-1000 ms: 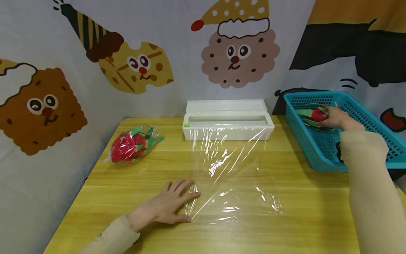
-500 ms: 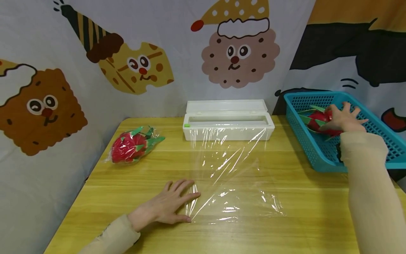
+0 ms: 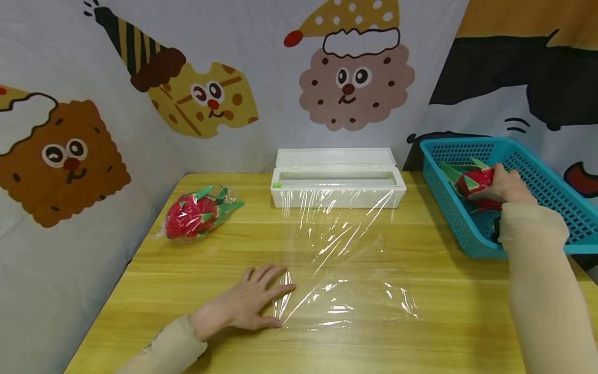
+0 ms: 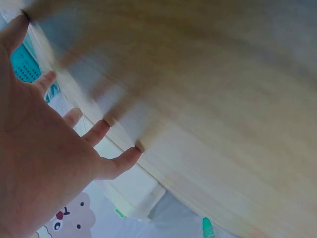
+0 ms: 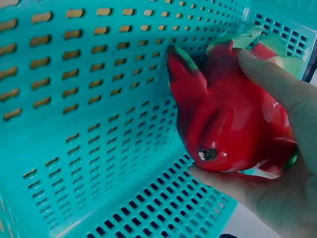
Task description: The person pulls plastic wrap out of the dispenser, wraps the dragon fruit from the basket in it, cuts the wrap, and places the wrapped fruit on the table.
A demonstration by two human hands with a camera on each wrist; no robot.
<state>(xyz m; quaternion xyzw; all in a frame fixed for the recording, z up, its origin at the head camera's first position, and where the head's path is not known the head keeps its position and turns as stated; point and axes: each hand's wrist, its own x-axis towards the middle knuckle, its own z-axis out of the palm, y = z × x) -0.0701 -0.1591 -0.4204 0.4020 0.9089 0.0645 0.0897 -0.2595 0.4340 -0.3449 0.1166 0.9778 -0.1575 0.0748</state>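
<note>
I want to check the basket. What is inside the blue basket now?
Inside the blue basket, the right hand holds a red dragon fruit toy. The sleeve hides part of the floor.

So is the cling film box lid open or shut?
Open: the white cling film box has its lid tipped back, and film runs out across the table.

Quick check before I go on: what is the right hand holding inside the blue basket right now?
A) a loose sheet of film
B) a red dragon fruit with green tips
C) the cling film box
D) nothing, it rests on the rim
B: the right hand curls round the red dragon fruit inside the blue basket; the head view shows the same grip.
</note>
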